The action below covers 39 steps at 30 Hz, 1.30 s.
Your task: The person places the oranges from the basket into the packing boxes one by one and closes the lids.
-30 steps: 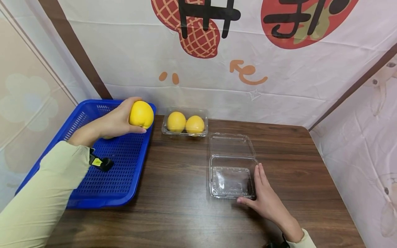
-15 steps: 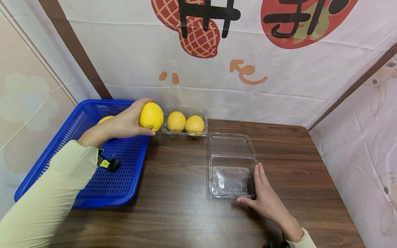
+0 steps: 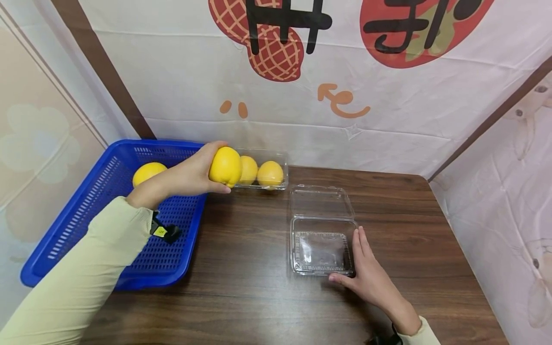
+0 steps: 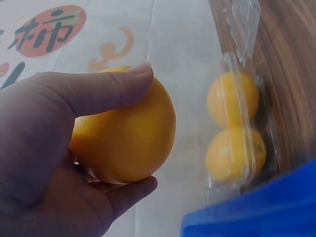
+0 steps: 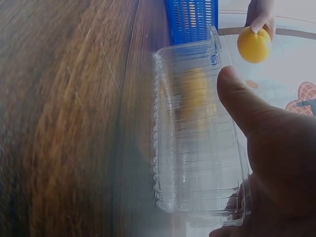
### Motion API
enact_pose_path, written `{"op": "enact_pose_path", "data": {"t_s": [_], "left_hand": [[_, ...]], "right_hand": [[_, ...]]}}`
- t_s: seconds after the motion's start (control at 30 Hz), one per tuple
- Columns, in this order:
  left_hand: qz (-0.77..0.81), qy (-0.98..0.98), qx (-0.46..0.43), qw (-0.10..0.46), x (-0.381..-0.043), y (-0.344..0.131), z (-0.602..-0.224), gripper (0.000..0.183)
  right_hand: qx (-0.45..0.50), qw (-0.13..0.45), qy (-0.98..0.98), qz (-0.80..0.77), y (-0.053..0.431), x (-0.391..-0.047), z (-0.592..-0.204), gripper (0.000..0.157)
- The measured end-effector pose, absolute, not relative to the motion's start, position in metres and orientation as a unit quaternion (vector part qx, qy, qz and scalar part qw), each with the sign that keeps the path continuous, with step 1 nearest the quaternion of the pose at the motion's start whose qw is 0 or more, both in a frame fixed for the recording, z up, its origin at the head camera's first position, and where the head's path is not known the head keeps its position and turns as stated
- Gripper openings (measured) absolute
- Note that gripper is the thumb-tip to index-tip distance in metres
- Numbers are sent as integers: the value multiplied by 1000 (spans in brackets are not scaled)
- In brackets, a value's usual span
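Observation:
My left hand (image 3: 196,172) grips a round yellow orange (image 3: 226,166), thumb on one side and fingers on the other. In the head view this fruit overlaps the left end of a clear plastic box (image 3: 279,181) with two oranges (image 3: 270,174) inside. My right hand (image 3: 373,278) rests at the right front corner of a second clear clamshell box (image 3: 323,274), its fingers straight along the side and the thumb at the front edge. That box has nothing in it, and its lid (image 3: 322,201) lies folded back.
A blue plastic basket (image 3: 189,249) stands at the left with another orange (image 3: 148,172) in it, partly behind my left forearm. The wooden table (image 3: 250,302) meets a printed cloth backdrop (image 3: 172,86) at the back.
My left hand has carried the orange to the right, from over the basket's edge to the filled box. Another orange in the basket has come into view. The right hand has stayed in place.

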<state>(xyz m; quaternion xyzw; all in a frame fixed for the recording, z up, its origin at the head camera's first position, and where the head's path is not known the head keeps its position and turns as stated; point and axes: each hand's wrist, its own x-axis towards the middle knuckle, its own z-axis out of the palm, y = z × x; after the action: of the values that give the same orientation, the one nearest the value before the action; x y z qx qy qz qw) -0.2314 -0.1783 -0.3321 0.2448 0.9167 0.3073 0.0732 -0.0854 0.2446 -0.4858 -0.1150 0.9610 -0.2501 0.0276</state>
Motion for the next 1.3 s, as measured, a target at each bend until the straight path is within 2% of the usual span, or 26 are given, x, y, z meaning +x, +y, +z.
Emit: {"op": "enact_pose_path", "data": {"t_s": [0.77, 1.3], "left_hand": [[296, 890, 336, 90, -212, -110, -341, 105], [289, 891, 332, 109, -204, -105, -342, 106]], "right_hand": [[-117, 23, 960, -252, 243, -86, -485, 128], [-118, 26, 960, -252, 241, -85, -484, 129]]}}
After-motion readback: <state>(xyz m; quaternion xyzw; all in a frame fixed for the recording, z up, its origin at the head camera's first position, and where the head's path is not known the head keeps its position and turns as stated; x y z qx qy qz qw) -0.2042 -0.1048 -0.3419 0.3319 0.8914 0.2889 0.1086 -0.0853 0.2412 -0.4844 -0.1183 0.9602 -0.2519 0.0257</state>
